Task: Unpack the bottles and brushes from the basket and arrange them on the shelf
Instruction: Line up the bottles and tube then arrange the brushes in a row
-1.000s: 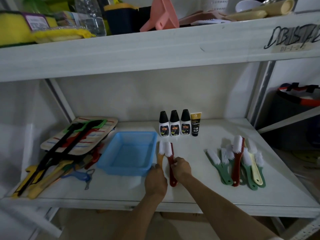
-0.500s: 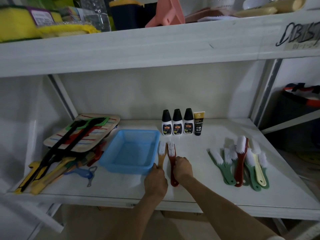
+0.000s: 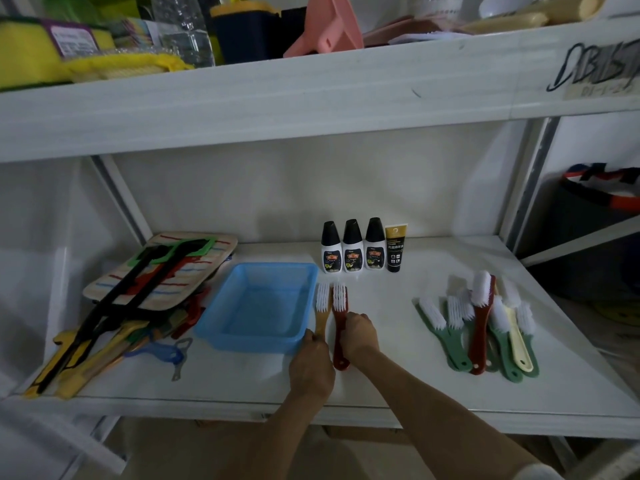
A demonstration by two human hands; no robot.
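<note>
A blue plastic basket point(image 3: 258, 336) stands on the white shelf point(image 3: 398, 382), nothing visible inside it. Right of it lie two brushes side by side, bristles pointing away from me. My left hand point(image 3: 311, 365) grips the handle of the tan brush point(image 3: 322, 308). My right hand point(image 3: 358, 336) grips the handle of the dark red brush point(image 3: 340, 303). Three small black-capped bottles point(image 3: 352, 249) and a black tube point(image 3: 394, 249) stand in a row at the back. Several green, red and cream brushes point(image 3: 481, 327) lie in a group at the right.
A striped board with black, green and red tools point(image 3: 152, 271) is stacked at the left, and a blue peeler point(image 3: 166, 355) lies near the front edge. The upper shelf point(image 3: 311, 95) holds sponges, a clear bottle and a pink funnel. A dark bin point(image 3: 599, 216) stands behind the right upright.
Both hands stay on the two brush handles. The brushes lie slightly closer and more parallel; the view has shifted a little.
</note>
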